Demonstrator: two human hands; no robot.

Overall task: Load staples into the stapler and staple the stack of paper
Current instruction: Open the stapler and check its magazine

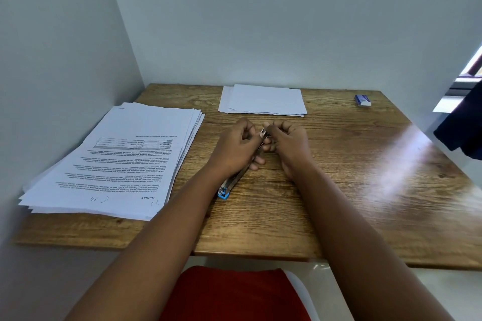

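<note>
Fingers of both hands curl in toward one another over the middle of the wooden counter. The left hand wraps round a long, narrow stapler, whose blue-tipped near end pokes out below the wrist and rests on the wood while the metal far end rises between the two hands. The right hand has its thumb and fingertips bent tight against that raised metal end, pinching at it; whether a strip of staples sits in that pinch is too small to tell. Both forearms reach in from the bottom edge, bare.

A small blue and white box, probably the staple box, lies near the far right corner of the counter, well apart from the hands; what it contains cannot be seen.

On the left, a thick, loosely fanned stack of printed paper lies with its text upside down to the viewer and some handwritten marks near its closest edge. A thinner stack of blank sheets lies at the far edge, just beyond the hands.

Plain pale walls meet in a corner behind the counter. Dark blue cloth hangs at the right edge beside a bright window frame, and glare streaks the wood below it. Red fabric shows at the bottom, under the counter's near edge.
</note>
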